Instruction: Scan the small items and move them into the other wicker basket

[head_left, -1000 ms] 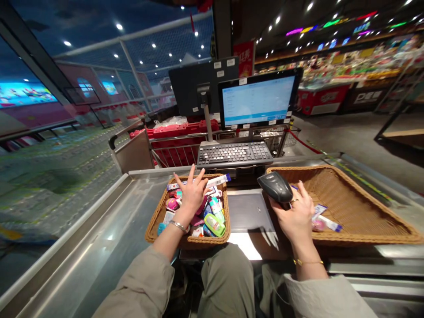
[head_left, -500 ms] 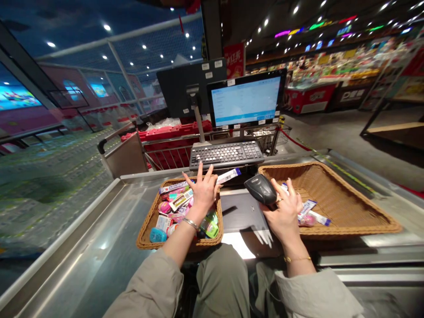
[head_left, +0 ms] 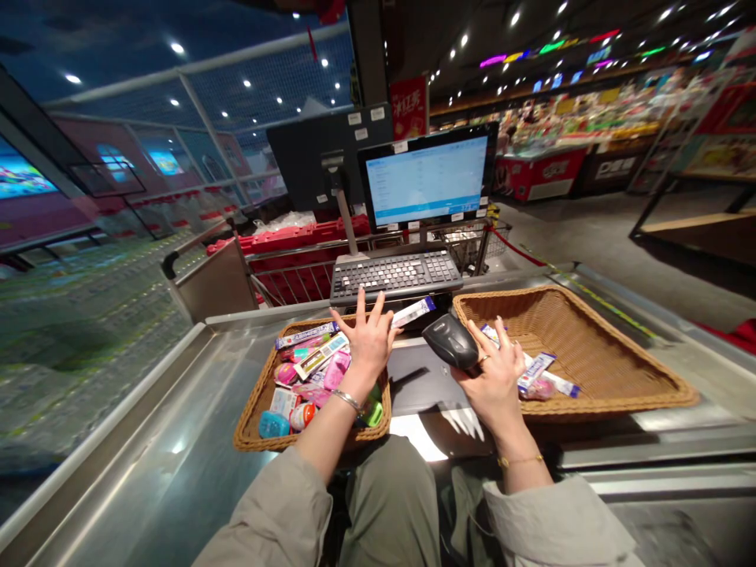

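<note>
Small basket (head_left: 243,431), left hand (head_left: 371,345), stick packet (head_left: 413,313), scanner (head_left: 451,342), right hand (head_left: 494,379), large basket (head_left: 614,346).
Left hand is holding the stick packet by one end, fingers splayed, at the small basket's far right corner; keeping it steady, printed face uncovered, seems best. Right hand is gripping the scanner near the packet's free end. Keyboard (head_left: 398,271) is sitting close beyond the left hand, likely crowding its reach; large basket is holding loose packets (head_left: 536,374).

The scanner (head_left: 451,342) is smooth plastic; the baskets (head_left: 608,346), rough wicker; the counter (head_left: 177,417), glossy metal.
</note>
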`<action>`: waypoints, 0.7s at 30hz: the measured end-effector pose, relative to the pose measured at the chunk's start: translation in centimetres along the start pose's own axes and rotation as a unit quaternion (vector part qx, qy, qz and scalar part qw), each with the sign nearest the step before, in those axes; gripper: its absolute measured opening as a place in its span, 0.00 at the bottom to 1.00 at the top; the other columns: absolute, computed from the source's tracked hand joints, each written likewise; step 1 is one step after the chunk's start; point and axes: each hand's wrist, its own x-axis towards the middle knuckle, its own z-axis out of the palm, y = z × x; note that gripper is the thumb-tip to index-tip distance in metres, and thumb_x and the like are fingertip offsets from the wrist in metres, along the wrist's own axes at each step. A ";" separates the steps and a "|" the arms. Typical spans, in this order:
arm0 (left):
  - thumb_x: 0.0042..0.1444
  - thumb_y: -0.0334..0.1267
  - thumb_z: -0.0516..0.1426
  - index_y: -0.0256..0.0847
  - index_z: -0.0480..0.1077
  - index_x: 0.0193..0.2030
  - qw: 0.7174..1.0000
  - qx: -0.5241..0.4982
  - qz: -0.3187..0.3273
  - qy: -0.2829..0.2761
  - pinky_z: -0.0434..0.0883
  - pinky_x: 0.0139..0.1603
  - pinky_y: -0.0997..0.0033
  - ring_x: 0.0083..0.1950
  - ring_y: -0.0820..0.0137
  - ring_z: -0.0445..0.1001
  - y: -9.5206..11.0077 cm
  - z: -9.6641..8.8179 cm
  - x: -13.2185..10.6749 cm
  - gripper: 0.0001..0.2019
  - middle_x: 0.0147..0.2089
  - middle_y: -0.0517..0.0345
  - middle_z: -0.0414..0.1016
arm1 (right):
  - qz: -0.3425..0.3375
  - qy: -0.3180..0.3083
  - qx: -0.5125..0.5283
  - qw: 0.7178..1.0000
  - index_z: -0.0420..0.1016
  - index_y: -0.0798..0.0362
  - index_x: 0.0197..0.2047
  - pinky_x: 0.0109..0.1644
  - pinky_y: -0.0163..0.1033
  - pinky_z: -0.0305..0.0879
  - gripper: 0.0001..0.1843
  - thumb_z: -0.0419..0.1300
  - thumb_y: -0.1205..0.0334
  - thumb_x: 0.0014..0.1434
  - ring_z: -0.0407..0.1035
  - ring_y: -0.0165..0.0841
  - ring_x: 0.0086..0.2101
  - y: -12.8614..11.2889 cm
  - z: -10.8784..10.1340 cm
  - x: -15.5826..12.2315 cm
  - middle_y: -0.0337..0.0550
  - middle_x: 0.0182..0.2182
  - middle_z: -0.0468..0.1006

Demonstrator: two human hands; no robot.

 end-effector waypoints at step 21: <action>0.65 0.42 0.60 0.51 0.77 0.52 1.000 -0.012 0.002 -0.002 0.18 0.67 0.18 0.80 0.45 0.45 0.6 0.4 0.5 0.11 0.74 0.55 0.63 | 0.000 -0.015 0.012 1.000 0.79 0.49 0.47 0.71 0.74 0.41 0.13 0.61 0.60 0.57 0.50 0.54 0.72 -0.1 -0.2 0.0 0.47 0.61 0.76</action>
